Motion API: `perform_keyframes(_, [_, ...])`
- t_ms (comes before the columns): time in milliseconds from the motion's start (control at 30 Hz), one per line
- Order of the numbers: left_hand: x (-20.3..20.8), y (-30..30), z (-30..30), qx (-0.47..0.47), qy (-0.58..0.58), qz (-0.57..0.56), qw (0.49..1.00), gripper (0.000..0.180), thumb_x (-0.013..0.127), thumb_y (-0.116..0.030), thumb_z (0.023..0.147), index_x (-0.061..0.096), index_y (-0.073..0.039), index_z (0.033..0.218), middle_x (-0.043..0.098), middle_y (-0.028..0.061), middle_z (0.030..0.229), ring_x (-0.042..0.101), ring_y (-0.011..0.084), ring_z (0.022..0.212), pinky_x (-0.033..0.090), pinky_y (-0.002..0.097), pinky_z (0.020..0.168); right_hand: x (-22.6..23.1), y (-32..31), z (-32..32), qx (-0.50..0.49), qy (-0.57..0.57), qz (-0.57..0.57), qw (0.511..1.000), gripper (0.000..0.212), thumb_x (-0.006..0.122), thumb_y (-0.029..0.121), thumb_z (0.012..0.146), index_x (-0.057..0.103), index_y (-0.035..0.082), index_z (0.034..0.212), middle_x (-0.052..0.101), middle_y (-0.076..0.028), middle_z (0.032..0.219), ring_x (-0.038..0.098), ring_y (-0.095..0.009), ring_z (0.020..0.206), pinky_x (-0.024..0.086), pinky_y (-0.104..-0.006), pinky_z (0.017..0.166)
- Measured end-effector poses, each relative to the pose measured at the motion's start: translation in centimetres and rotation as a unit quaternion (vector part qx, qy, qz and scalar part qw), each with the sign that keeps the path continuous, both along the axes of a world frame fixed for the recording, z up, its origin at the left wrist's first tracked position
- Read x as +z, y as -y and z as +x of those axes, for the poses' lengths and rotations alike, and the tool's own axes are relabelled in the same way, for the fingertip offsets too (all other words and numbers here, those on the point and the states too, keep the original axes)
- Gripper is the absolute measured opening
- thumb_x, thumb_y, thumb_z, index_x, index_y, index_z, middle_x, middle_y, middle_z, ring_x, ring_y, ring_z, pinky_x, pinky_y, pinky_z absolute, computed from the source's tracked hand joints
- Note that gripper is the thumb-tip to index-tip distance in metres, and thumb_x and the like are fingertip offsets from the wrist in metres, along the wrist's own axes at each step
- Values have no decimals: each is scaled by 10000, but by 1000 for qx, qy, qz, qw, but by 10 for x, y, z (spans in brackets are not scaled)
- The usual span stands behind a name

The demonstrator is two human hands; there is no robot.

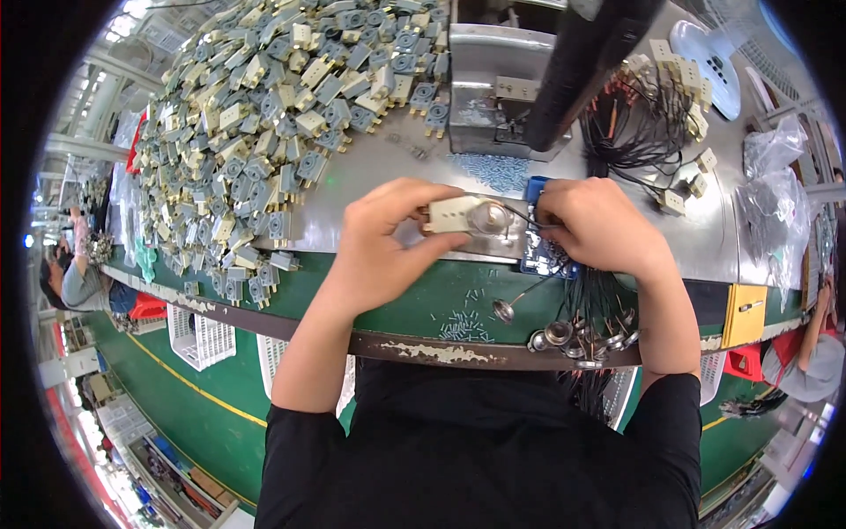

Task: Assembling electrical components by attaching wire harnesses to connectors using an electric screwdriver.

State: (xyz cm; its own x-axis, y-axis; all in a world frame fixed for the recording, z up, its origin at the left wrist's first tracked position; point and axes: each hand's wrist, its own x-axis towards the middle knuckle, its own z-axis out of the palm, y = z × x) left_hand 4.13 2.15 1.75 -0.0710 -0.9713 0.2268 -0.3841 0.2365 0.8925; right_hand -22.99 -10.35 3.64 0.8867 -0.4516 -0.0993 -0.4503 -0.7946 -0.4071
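Note:
My left hand (pixel 388 234) grips a cream plastic housing (pixel 451 215) between thumb and fingers. A round, clear and metallic piece (pixel 490 218) sits at the housing's right end. My right hand (pixel 606 222) has its fingers pinched together beside a blue holder (pixel 534 256). A thin dark wire (pixel 522 214) runs from the round piece into these fingertips. Below, a cup-shaped metal probe end (pixel 503 309) lies on the green mat. Several more round metal ends (pixel 559 332) on black cables lie by the front edge, below my right hand.
A large heap of grey and cream housings (pixel 264 115) fills the left. Small screws lie in a blue-grey pile (pixel 493 170) and a loose pile (pixel 465 328). A dark post (pixel 590 70) slants above the bench; wired cream blocks (pixel 674 70) and a yellow pad (pixel 745 315) are right.

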Motion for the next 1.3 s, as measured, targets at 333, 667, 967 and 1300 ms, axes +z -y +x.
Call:
perform_keyframes(333, [-2,3,2,-11,-48,-93,994,487,849,-26,854,659,11,1301,675,138,1189,705,209,962,573,276,793,24,-2,-8,-67,171,135,974,83,674,-22,917,609,-14,968,623,-149,866,628,-329,781,507,-414,744])
perform_keyframes(667, [-4,-10,-16,-116,-598,175,774,647,400,-332,1149,170,35,1630,576,202,1258,749,403,1020,667,382,830,28,-2,-3,-82,195,116,971,98,705,-36,903,715,-20,1000,680,-134,865,669,-250,801,522,-361,742])
perform_keyframes(967, [1,-4,-20,-155,-474,200,844,719,510,-159,1101,68,-105,1666,542,198,1307,716,292,948,607,350,694,27,4,-7,-55,212,100,971,83,691,4,932,725,-10,1006,694,-119,813,704,-239,760,540,-352,714])
perform_keyframes(1300, [4,22,-9,-5,152,-102,983,366,748,-72,951,635,-22,1295,686,34,990,564,68,772,464,221,707,30,5,-10,-40,217,82,972,87,712,7,923,722,-14,1007,699,-147,856,708,-282,796,549,-372,746])
